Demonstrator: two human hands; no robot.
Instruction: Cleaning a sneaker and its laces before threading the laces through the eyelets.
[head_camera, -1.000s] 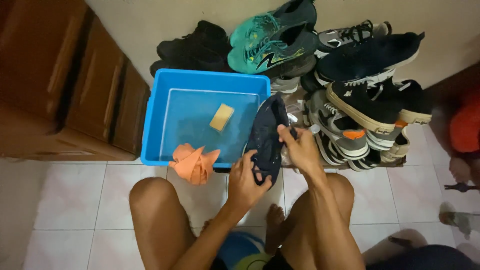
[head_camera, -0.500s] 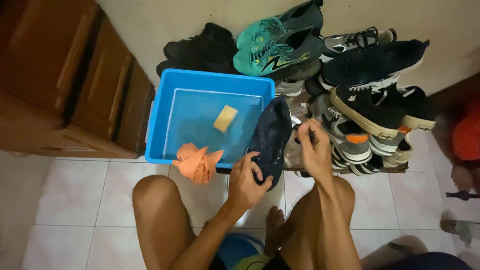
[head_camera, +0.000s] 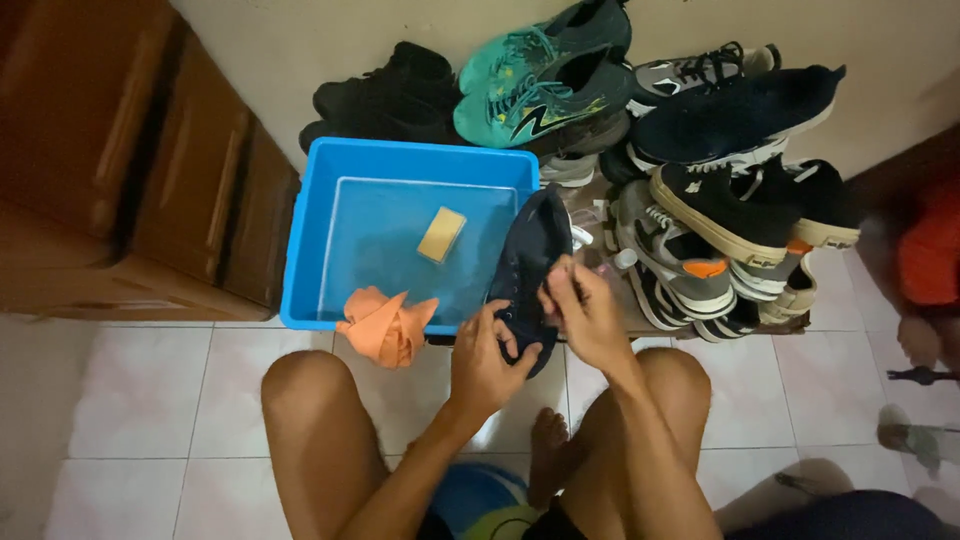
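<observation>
A person sits low on the white tile floor (head_camera: 120, 400), with both bare knees up. The camera looks down at the two hands.

Both hands hold one dark blue shoe (head_camera: 528, 262). The shoe lies tilted over the right edge of the blue tub (head_camera: 310, 200), with its toe pointing away from the person and its heel near the hands. The left hand (head_camera: 487, 358) is at the heel end. Its fingers wrap around the back of the shoe and grip it. The right hand (head_camera: 583, 312) is on the top of the shoe, just beside the left hand. Its fingers are pinched close together on the upper part of the shoe. What they pinch is too small to tell.

The blue tub stands on the floor in front of the knees. It has clear water in it. A tan sponge (head_camera: 441, 234) is in the water near the middle. An orange cloth (head_camera: 385, 325) hangs over the near rim of the tub, close to the left hand but not touching it.

Behind and to the right of the tub is a pile of shoes (head_camera: 700, 170) against the wall. Some are black, two are green, and some are grey with white soles. A brown wooden cabinet (head_camera: 130, 160) stands to the left of the tub. At the far right edge there is something orange (head_camera: 930, 250), too blurred to tell what it is.
</observation>
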